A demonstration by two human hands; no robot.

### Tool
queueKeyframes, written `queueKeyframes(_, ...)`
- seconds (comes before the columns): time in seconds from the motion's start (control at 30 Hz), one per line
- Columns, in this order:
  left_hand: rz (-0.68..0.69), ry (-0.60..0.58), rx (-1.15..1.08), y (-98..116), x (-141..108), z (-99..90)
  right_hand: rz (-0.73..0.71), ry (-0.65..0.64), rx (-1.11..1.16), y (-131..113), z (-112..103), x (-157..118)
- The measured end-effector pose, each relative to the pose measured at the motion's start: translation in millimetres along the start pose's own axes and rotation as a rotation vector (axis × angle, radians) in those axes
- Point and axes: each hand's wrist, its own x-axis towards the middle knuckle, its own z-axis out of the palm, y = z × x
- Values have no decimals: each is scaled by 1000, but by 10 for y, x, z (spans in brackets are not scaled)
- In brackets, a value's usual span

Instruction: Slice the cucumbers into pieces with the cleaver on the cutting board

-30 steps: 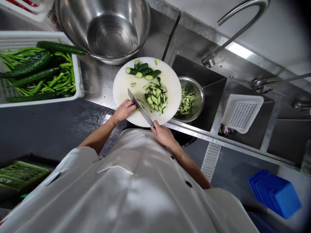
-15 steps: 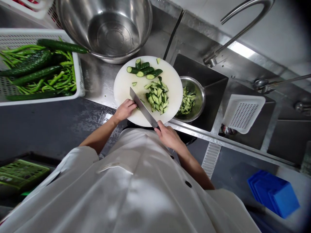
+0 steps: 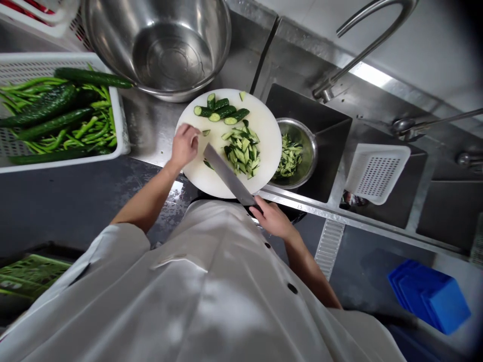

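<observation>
Shift: left hand moved from beside the blade up to the board's left edge; knife drawn slightly toward the right-hand side.
Left fingers: loosely curled over the board edge; whether anything is pinched cannot be told. A small cucumber slice lies just beside the fingertips.
Right hand: fingers wrapped around the knife handle.
Knife: broad, flat, grey metal blade, set diagonally over the board; whether contact is made cannot be told.
Board: round, white, smooth, matte.
Cut pile: pale-green, angular cucumber pieces with dark skin edges, heaped right of the blade.
Cucumber chunks: short, bumpy-skinned cylinders, pale cut ends exposed, grouped at the board's far side.
Steel bowl: round, shiny, half-tucked beside the board at the sink; more cut cucumber held inside.
Large basin: wide, polished steel, ringed base, placed behind the board.
Crate: white perforated plastic, at left; slim, glossy green peppers and long, ridged whole cucumbers piled inside.
</observation>
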Motion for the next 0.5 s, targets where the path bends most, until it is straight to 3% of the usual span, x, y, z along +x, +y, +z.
queueKeyframes(0.13, 26, -90, 75, -70, 819, 121, -57, -48, 55, 8, 162, 140)
queueKeyframes(0.23, 48, -233, 169, 60, 1133, 323, 37, 54, 110, -26, 278, 330)
queueKeyframes(0.37, 23, -206, 155, 244, 1152, 494, 220, 163, 128, 17, 325, 397)
queueKeyframes(0.5, -55, -115, 159, 283, 998, 383, 247, 165, 131, 66, 323, 354)
